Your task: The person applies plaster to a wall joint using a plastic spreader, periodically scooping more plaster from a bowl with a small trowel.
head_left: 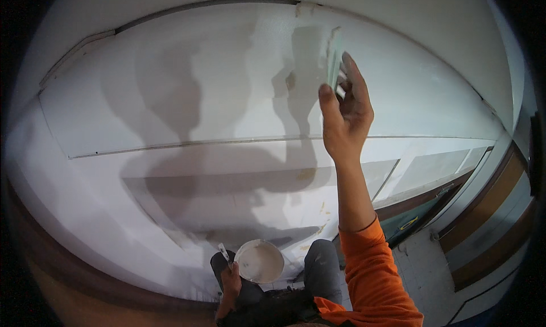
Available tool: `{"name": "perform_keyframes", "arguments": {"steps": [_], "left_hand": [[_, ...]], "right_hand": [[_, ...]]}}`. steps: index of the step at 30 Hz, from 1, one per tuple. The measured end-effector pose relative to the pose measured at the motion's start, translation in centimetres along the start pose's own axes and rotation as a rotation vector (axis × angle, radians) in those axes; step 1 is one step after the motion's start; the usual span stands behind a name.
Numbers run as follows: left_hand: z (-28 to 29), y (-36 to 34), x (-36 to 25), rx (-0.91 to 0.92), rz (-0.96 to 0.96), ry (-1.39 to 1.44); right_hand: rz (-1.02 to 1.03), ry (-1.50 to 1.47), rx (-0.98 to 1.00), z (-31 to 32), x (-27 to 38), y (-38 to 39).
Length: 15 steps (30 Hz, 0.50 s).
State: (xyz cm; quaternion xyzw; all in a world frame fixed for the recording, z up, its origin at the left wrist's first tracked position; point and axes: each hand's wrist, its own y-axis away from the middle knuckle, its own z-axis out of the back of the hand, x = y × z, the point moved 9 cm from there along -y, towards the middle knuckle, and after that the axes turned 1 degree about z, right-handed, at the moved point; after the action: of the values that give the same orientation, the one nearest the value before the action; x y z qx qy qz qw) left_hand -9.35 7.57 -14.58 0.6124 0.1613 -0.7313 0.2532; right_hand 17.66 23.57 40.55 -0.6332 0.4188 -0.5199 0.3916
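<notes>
My right hand (351, 108), at the end of a raised arm in an orange sleeve, grips a thin pale green putty spreader (334, 59) between thumb and fingers. The blade stands nearly upright at the white wall panel (227, 71), with whitish filler along its edge; whether it touches the panel I cannot tell. Low down, my left hand (230, 281) is closed round a small scraper with a pale blade (224, 251). This hand is beside a round white bucket (260, 261) with whitish paste in it, between my knees.
A long seam (193, 147) runs under the panel, above a recessed lower panel (227, 196) with yellowish patches near it. A dark-framed opening (418, 210) is at the right, beside a brown and grey panel (489, 213). Pale tiled floor (418, 264) shows at lower right. Shadows fall across the wall.
</notes>
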Motion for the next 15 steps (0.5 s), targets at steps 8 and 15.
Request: {"name": "perform_keyframes", "arguments": {"steps": [8, 15], "left_hand": [[-0.2, 0.4, -1.6, 0.042, -0.112, -0.088], [0.2, 0.8, -2.2, 0.049, -0.173, -0.075]], "right_hand": [[0.399, 0.781, -0.186, -1.4, 0.1, -3.1], [0.378, 0.829, -0.291, -3.8, -0.7, -3.0]]}}
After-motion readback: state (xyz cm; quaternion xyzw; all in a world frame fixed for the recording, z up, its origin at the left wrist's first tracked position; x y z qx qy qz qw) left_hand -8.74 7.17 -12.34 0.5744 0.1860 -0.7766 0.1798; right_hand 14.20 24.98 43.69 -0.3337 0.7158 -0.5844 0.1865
